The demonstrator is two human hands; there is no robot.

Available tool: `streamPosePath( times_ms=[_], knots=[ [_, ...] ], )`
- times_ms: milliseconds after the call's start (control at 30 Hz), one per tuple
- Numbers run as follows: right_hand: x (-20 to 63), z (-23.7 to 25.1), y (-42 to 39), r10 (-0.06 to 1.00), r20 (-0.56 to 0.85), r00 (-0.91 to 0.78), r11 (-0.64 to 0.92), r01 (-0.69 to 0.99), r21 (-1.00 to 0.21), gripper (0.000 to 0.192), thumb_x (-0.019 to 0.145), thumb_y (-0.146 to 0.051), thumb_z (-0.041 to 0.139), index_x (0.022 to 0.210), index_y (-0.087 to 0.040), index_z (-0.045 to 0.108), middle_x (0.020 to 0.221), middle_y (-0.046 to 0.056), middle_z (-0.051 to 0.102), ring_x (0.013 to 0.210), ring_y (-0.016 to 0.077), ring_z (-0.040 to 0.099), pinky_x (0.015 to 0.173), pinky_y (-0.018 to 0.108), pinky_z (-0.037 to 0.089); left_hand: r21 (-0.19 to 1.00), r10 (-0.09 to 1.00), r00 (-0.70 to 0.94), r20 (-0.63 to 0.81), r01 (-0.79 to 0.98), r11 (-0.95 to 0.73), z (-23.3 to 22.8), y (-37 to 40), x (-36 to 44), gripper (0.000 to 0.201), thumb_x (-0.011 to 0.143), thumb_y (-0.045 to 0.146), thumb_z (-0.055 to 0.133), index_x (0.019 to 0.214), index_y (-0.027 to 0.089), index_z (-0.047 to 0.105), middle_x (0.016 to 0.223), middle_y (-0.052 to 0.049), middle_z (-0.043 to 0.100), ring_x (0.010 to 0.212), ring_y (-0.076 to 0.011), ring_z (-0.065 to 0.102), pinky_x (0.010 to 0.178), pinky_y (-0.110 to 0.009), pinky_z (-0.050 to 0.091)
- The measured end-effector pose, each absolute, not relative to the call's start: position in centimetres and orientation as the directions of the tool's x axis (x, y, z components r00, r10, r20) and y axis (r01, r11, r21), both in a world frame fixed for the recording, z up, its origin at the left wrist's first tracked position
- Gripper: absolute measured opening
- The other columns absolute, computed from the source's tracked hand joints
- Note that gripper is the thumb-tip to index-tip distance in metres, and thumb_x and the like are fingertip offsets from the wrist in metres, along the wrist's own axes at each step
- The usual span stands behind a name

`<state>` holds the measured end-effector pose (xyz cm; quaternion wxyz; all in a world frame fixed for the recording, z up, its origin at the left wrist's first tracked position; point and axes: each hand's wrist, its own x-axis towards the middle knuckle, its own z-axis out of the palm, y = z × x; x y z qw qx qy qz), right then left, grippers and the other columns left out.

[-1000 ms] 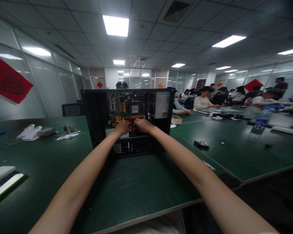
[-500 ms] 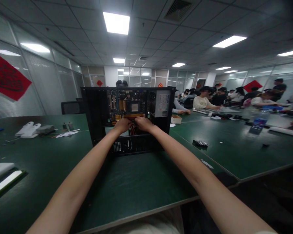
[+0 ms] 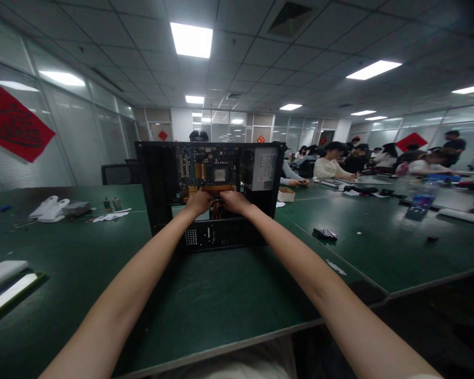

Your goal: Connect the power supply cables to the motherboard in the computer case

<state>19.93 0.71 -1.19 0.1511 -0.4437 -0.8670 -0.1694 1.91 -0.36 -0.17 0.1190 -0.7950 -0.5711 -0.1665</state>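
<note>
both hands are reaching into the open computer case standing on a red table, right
Not quite: the table is dark green, not red. The head view shows it. The rest holds: the left hand and the right hand both reach into the open computer case that stands on it, side by side at the lower edge of the circuit board.

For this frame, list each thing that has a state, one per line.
computer case: upright, side open, insides showing
left hand: fingers curled inside the case, grip unclear
right hand: fingers curled beside the left, grip unclear
red wires: bunched below the hands
</note>
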Motion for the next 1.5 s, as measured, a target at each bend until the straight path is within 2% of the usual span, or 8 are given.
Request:
streamPosePath(
  times_ms=[167, 467, 933, 1200, 1300, 1333, 1400, 1500],
  knots=[
    [20.7, -1.3, 0.4, 0.727, 0.411, -0.551, 0.554, 0.823, 0.123, 0.023, 0.090, -0.018, 0.053, 0.112, -0.015, 0.057, 0.116, 0.013, 0.064, 0.105, 0.0239, 0.061, 0.081, 0.027, 0.045, 0.002, 0.868, 0.284, 0.408, 0.950, -0.312, -0.3, -0.2, 1.8, 0.034, 0.090, 0.042, 0.050, 0.104, 0.027, 0.076, 0.102, -0.010, 0.074, 0.095, -0.0264, 0.067, 0.077, -0.031, 0.049],
    [20.8, -1.5, 0.7, 0.783, 0.391, -0.484, 0.494, 0.866, 0.081, 0.031, 0.096, -0.017, 0.038, 0.112, -0.011, 0.064, 0.109, 0.020, 0.066, 0.105, 0.0272, 0.062, 0.086, 0.032, 0.046, -0.027, 0.867, 0.289, 0.405, 0.952, -0.305, -0.3, -0.2, 2.0, 0.034, 0.090, 0.042, 0.050, 0.106, 0.027, 0.076, 0.102, -0.010, 0.074, 0.094, -0.0277, 0.068, 0.077, -0.033, 0.051],
    [20.5, -1.4, 1.0, 0.809, 0.371, -0.456, 0.467, 0.882, 0.063, 0.031, 0.089, -0.010, 0.045, 0.108, -0.012, 0.069, 0.109, 0.019, 0.068, 0.104, 0.0273, 0.064, 0.086, 0.032, 0.047, -0.080, 0.872, 0.298, 0.390, 0.954, -0.290, -0.1, -0.4, 2.7, 0.037, 0.089, 0.040, 0.047, 0.107, 0.024, 0.075, 0.104, -0.013, 0.072, 0.098, -0.0300, 0.066, 0.082, -0.038, 0.051],
    [20.7, -0.5, -0.3, 0.791, 0.424, -0.442, 0.469, 0.882, 0.045, 0.029, 0.095, -0.016, 0.041, 0.106, -0.011, 0.068, 0.107, 0.019, 0.068, 0.102, 0.0253, 0.063, 0.084, 0.029, 0.046, -0.048, 0.841, 0.330, 0.429, 0.938, -0.344, 0.5, -1.0, 2.4, 0.032, 0.091, 0.034, 0.049, 0.102, 0.023, 0.076, 0.101, -0.008, 0.074, 0.097, -0.0234, 0.067, 0.085, -0.030, 0.049],
    [20.8, -0.2, -1.8, 0.719, 0.503, -0.480, 0.528, 0.847, 0.055, 0.032, 0.099, -0.021, 0.036, 0.110, -0.013, 0.064, 0.109, 0.015, 0.067, 0.103, 0.0218, 0.062, 0.086, 0.028, 0.044, -0.017, 0.769, 0.367, 0.524, 0.907, -0.421, 0.9, -2.9, 2.4, 0.037, 0.095, 0.033, 0.041, 0.107, 0.021, 0.074, 0.106, -0.007, 0.074, 0.102, -0.0209, 0.066, 0.089, -0.028, 0.047],
    [21.0, -0.2, -2.6, 0.668, 0.536, -0.515, 0.572, 0.817, 0.072, 0.031, 0.100, -0.022, 0.035, 0.110, -0.014, 0.063, 0.108, 0.013, 0.067, 0.102, 0.0208, 0.062, 0.086, 0.027, 0.044, 0.043, 0.727, 0.378, 0.572, 0.872, -0.488, 0.7, -3.9, 2.5, 0.036, 0.095, 0.032, 0.042, 0.104, 0.019, 0.074, 0.105, -0.008, 0.074, 0.098, -0.0207, 0.067, 0.086, -0.028, 0.047],
    [21.8, -0.5, -4.4, 0.520, 0.592, -0.616, 0.678, 0.719, 0.153, 0.032, 0.101, -0.026, 0.034, 0.108, -0.015, 0.063, 0.101, 0.012, 0.068, 0.095, 0.0198, 0.062, 0.083, 0.028, 0.045, 0.088, 0.679, 0.427, 0.597, 0.807, -0.584, -0.1, -5.9, 2.8, 0.037, 0.095, 0.035, 0.042, 0.092, 0.018, 0.074, 0.093, -0.009, 0.075, 0.085, -0.0207, 0.068, 0.077, -0.028, 0.048],
    [24.1, -0.7, -7.7, 0.227, 0.636, -0.738, 0.790, 0.521, 0.322, 0.028, 0.099, -0.029, 0.038, 0.101, -0.019, 0.065, 0.088, 0.009, 0.067, 0.084, 0.0190, 0.061, 0.079, 0.031, 0.047, -0.009, 0.650, 0.517, 0.557, 0.786, -0.618, -2.4, -8.7, 3.4, 0.036, 0.096, 0.035, 0.040, 0.085, 0.020, 0.072, 0.087, -0.007, 0.074, 0.078, -0.0199, 0.067, 0.069, -0.029, 0.046]
  ],
)
